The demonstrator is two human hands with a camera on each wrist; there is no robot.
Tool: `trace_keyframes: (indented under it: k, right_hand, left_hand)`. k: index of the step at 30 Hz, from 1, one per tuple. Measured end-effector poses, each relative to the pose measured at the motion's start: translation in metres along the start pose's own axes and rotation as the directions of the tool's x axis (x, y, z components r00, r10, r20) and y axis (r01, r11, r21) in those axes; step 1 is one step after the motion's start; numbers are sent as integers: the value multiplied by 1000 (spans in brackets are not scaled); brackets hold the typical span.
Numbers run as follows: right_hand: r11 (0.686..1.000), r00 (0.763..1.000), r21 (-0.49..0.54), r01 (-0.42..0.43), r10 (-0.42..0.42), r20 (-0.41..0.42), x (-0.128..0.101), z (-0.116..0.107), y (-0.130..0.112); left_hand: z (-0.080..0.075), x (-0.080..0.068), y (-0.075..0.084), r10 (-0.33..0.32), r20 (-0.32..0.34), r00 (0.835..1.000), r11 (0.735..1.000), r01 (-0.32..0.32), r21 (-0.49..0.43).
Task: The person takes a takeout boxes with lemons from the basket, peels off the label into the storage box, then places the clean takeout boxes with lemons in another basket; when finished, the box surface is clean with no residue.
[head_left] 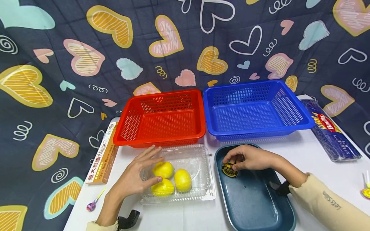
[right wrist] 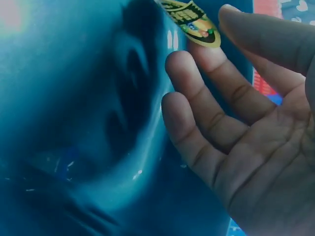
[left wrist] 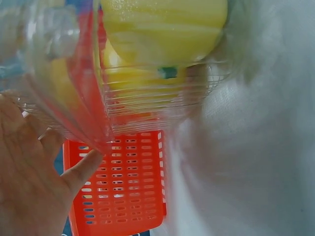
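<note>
While resting with straight fingers on clear box (head_left: 199, 175) of three lemons (head_left: 163, 169), left hand (head_left: 134, 175); right hand (head_left: 249, 158) pinching sticker (head_left: 229, 169) inside teal tray (head_left: 254, 199).

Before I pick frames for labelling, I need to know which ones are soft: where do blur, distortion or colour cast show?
Head view: sharp and evenly lit, edges bowed by the wide lens. Left wrist view: clear clamshell box and lemons too close, blurred, the white table smeared. Right wrist view: heavy blue cast off the teal tray, soft focus; only the sticker and fingers read.
</note>
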State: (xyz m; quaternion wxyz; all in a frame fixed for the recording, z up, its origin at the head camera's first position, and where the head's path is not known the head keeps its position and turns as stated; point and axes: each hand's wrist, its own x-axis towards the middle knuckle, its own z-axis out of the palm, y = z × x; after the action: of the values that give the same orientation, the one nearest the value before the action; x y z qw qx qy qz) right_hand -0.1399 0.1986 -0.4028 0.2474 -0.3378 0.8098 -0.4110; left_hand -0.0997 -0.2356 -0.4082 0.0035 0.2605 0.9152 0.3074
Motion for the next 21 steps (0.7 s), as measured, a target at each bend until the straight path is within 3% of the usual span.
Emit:
trace_keyframes:
  k: [21]
  right_hand:
    - [984,998,-166,-60,57,-20,0,2,4]
  left_hand:
    - [0,0,-1,-11,-2,1000,1000,11,-22]
